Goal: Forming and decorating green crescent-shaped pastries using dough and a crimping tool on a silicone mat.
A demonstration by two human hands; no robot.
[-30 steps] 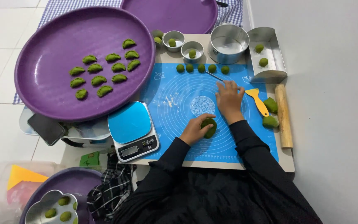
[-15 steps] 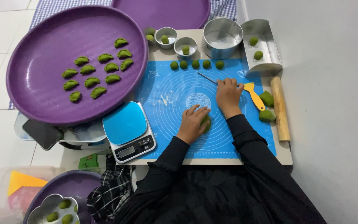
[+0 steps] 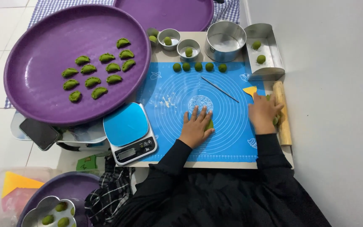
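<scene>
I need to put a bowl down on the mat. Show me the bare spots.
Free: the mat's near strip between the left hand and right hand, and its left part between scale and printed circles, faintly floured. Crowded: the far edge, lined with dough balls, and the skewer.

11 green dumplings (image 3: 98,72), 5 dough balls (image 3: 199,67).

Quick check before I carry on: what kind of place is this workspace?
Probably a home kitchen-style pastry station set low on a tiled floor. A blue silicone baking mat lies on a board, a rolling pin and kitchen scale sit alongside, and a purple tray holds shaped green dumplings.
</scene>
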